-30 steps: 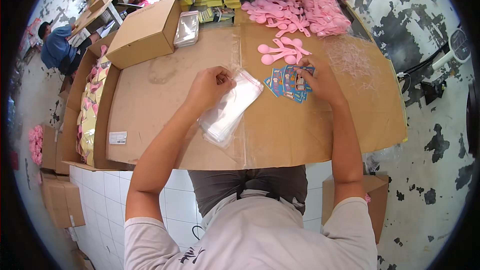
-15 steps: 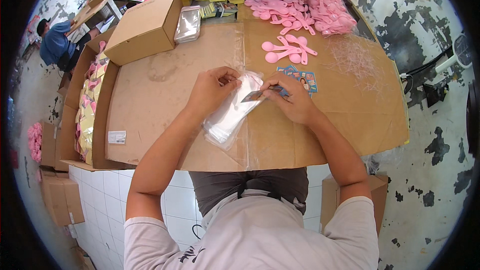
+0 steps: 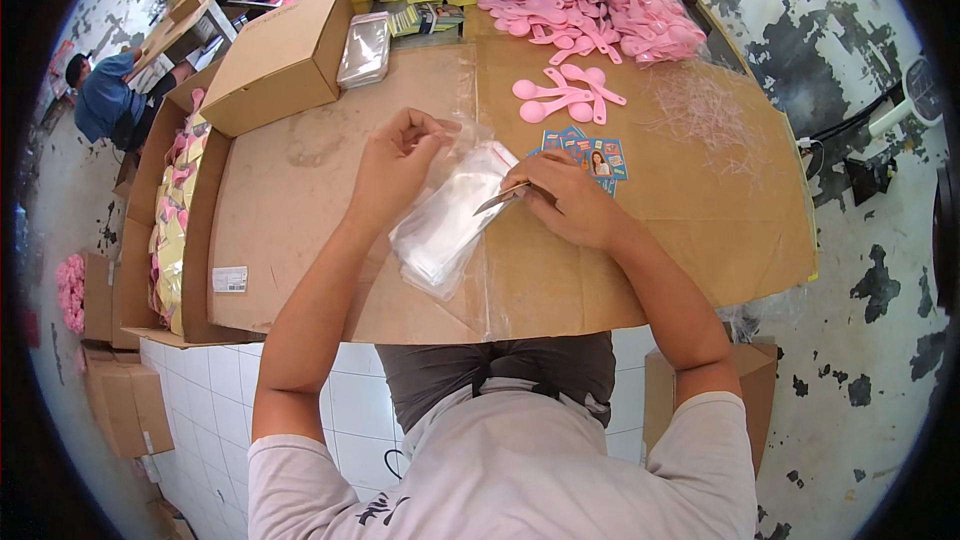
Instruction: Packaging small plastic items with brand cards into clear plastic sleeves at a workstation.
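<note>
My left hand [image 3: 396, 162] pinches the top edge of a clear plastic bag, lifting it a little off the pile. Under it, a stack of clear plastic bags [image 3: 440, 230] lies slanted across the cardboard sheet. My right hand [image 3: 570, 198] grips a small card [image 3: 500, 200] between thumb and fingers, its edge tilted over the bags. Just beyond that hand, a few blue printed cards [image 3: 606, 156] lie spread out, partly covered by it. Farther off is a small group of pink measuring spoons [image 3: 570, 95].
A pink spoon heap [image 3: 550, 15] and a filled bag of spoons [image 3: 655, 20] lie at the back. On the left stand a closed carton [image 3: 275, 65] and an open box [image 3: 222, 240] of packed goods. A person [image 3: 108, 100] sits at far left.
My left hand has moved slightly left and up, drawing the bag's edge out. The right hand has shifted a little down with the card, uncovering more of the blue cards.
</note>
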`<move>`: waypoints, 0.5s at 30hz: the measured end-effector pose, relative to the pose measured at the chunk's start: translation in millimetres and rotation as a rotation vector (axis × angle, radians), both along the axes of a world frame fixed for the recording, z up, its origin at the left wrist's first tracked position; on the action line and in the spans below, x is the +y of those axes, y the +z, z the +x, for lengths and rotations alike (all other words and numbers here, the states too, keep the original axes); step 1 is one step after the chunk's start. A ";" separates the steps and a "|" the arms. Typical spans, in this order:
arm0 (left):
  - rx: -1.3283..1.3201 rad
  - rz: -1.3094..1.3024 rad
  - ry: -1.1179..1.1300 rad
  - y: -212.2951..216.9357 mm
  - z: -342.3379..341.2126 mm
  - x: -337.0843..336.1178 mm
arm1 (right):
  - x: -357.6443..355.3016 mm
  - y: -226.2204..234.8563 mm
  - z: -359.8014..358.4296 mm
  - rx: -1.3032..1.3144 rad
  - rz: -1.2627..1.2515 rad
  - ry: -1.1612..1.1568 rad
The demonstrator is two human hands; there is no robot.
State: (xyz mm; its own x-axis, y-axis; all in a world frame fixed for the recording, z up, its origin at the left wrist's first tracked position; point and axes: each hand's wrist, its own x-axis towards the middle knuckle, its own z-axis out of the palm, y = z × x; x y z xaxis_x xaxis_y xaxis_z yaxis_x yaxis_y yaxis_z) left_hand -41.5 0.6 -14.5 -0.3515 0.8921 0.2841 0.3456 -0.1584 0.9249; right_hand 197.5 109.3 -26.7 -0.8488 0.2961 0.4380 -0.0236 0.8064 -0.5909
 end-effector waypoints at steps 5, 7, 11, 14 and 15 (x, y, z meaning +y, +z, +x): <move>-0.336 -0.036 -0.085 11.1 -7.7 -4.3 | -0.7 3.5 -0.9 0.051 0.129 0.055; -0.303 -0.085 -0.099 8.7 -0.6 -6.1 | -3.8 10.7 2.2 0.116 0.162 0.029; -0.239 -0.175 -0.191 -3.1 9.3 -1.7 | -7.6 14.4 2.0 0.207 0.197 0.070; -0.107 -0.168 -0.178 -0.3 7.9 -2.1 | -7.3 2.5 -4.4 0.085 0.203 0.092; -0.106 -0.170 -0.179 3.4 5.7 -4.2 | -7.4 1.8 -5.0 0.085 0.202 0.092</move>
State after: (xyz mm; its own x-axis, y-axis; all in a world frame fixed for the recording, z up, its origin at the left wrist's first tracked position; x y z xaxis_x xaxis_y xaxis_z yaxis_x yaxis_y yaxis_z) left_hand -35.9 -3.6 -11.0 -0.2039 0.9744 0.0947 0.2255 -0.0474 0.9731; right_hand 192.4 101.9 -24.8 -0.8255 0.1185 0.5518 -0.1454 0.9001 -0.4108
